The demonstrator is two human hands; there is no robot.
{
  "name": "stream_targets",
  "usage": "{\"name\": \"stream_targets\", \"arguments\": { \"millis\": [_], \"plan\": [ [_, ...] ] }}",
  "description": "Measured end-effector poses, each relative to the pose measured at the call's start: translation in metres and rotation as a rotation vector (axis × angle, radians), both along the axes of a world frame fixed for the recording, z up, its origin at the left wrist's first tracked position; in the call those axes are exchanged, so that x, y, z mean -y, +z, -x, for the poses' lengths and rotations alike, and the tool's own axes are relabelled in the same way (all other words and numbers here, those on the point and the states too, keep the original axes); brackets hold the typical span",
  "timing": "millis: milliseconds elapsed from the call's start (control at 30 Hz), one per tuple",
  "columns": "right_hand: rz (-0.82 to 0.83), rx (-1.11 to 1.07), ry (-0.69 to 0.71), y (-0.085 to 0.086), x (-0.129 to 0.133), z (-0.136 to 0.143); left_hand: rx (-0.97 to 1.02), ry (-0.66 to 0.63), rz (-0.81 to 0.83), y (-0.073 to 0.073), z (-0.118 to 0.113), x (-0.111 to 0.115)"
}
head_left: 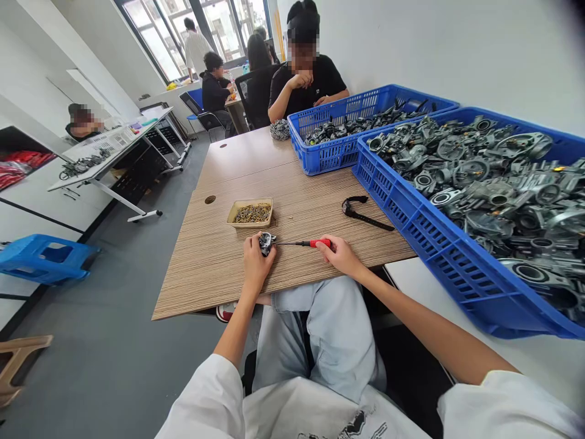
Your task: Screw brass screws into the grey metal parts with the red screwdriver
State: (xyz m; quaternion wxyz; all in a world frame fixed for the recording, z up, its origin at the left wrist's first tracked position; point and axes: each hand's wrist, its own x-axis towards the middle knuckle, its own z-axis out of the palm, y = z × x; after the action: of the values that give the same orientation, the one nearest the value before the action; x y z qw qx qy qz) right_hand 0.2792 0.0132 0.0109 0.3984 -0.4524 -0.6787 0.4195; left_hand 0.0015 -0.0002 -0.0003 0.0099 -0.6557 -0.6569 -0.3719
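Observation:
My left hand (pixel 257 259) is closed around a small grey metal casting (pixel 265 243), held over the wooden table (pixel 201 250). In my right hand (pixel 340 255) is a screwdriver (pixel 320 243) with a red and black handle. Its thin shaft points left, and the tip reaches the casting's right side. Whether the tip sits in a screw is too small to tell. Just beyond my left hand stands a shallow tray (pixel 231 223) of small brass-coloured and grey screws.
A black wristwatch (pixel 365 214) lies to the right. One blue crate (pixel 439 244) full of metal castings stands at my right; another blue crate (pixel 324 160) with dark parts is behind it. A person in black (pixel 329 79) sits across the table. A blue stool (pixel 41 259) stands left.

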Motion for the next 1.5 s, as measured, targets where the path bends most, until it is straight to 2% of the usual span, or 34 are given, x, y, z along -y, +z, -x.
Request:
{"name": "stream_targets", "arguments": {
  "millis": [467,833,1500],
  "plan": [
    [0.021,-0.018,0.005,-0.002,0.0,0.0,0.02,-0.008,-0.002,0.001,0.0,0.0],
    [0.021,0.014,0.0,0.005,0.003,0.001,0.03,-0.005,-0.013,0.002,0.0,0.0],
    [0.079,-0.116,-0.019,-0.012,-0.003,-0.001,0.047,0.006,-0.009,0.002,-0.003,0.0]
  ]
}}
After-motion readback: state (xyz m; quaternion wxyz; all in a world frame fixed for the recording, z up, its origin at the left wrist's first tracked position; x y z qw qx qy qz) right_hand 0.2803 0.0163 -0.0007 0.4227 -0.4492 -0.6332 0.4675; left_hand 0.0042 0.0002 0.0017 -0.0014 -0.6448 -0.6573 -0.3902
